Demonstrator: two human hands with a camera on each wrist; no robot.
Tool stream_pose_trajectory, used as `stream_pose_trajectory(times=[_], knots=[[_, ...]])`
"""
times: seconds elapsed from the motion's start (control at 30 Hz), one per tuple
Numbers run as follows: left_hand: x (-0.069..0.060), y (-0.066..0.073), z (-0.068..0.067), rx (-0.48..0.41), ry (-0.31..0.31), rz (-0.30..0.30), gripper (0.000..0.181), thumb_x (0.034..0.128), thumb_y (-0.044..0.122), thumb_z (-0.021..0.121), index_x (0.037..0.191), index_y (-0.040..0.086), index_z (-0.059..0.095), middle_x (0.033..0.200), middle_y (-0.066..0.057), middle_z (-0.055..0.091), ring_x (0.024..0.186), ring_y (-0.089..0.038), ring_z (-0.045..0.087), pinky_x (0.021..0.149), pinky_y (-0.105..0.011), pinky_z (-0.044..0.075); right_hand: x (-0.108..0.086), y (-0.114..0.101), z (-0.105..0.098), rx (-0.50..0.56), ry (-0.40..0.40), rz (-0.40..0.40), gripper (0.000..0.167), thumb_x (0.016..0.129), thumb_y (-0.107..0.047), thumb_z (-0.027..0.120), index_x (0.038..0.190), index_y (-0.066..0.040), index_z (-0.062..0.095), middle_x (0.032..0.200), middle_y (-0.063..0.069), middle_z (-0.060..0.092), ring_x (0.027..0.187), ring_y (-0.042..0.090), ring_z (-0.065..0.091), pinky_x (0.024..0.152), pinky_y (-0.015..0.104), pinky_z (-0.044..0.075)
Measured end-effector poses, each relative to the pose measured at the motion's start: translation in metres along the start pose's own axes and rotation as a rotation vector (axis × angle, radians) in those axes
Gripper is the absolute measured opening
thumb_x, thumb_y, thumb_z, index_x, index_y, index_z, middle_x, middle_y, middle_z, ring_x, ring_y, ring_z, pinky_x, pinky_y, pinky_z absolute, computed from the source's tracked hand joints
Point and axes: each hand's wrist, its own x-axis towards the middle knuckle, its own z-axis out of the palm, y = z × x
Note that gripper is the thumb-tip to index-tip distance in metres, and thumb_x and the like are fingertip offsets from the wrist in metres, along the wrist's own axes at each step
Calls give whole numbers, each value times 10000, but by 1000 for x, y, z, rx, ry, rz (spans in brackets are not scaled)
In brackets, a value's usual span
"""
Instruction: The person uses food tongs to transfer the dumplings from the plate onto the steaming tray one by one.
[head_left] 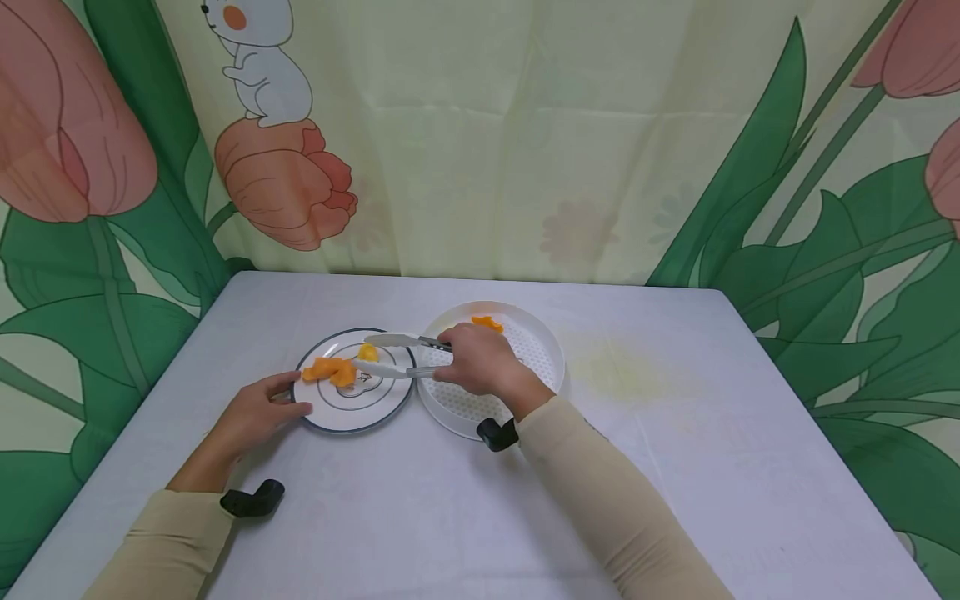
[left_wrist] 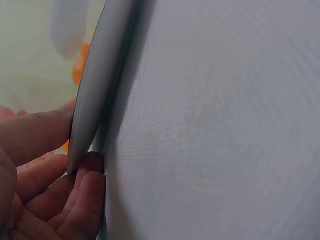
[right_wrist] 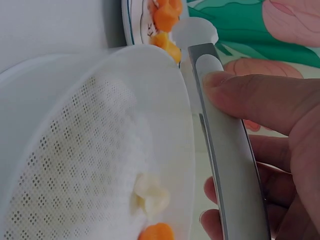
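Left hand (head_left: 262,414): at the left edge of the plate (head_left: 337,418), thumb and fingers pinching its rim. Right hand (head_left: 483,358): to the right of the plate, gripping metal tongs (head_left: 393,340); tong ends apart, reaching over the plate. Yellow piece (head_left: 367,352) on or just above the plate, between the ends; contact cannot be told. Orange pieces (head_left: 328,371) on the plate's left half. White strainer (head_left: 551,342) just right of the plate, holding an orange chunk (head_left: 487,322) and a pale piece (right_wrist: 152,196). Bench (head_left: 405,517) under the plate, white-covered.
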Motion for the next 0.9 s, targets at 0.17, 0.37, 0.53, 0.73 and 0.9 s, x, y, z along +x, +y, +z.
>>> stream_pose_trajectory(times=[0.17,0.37,0.53,0.73,0.9], knots=[[1,-1,1,-4,4,1,827,925,312,722,1559,12,284,1555,-329,268,1386,-519,301,1073,-628,353,4,-3,1,-8,-5,2,491,889,-350,749,1311,-114,660,1138,20,672,935,164,569,768,274,522],[1,0,1,-8,7,-8,820,925,299,723,1559,14,287,1551,-330,273,1386,-517,303,1074,-628,353,7,-6,2,-91,-8,-19,464,891,-367,746,1266,-102,676,1057,19,659,899,167,565,739,266,517],[1,1,1,-10,11,-15,819,926,293,724,1559,13,285,1560,-318,268,1388,-515,301,1077,-625,351,9,-9,3,-153,-8,-17,428,893,-373,748,1220,-102,689,998,13,643,855,165,563,718,263,515],[2,0,2,-10,11,-15,827,923,297,728,1560,14,283,1563,-317,260,1385,-516,303,1079,-626,348,10,-13,5,-232,6,-38,350,901,-365,730,1141,-111,709,931,-3,626,815,169,553,675,258,490],[3,-2,3,-9,16,-7,828,921,296,730,1559,12,285,1562,-319,261,1382,-515,310,1078,-621,352,9,-12,7,-209,17,-38,369,903,-362,735,1168,-106,710,948,0,633,822,170,556,686,259,497]])
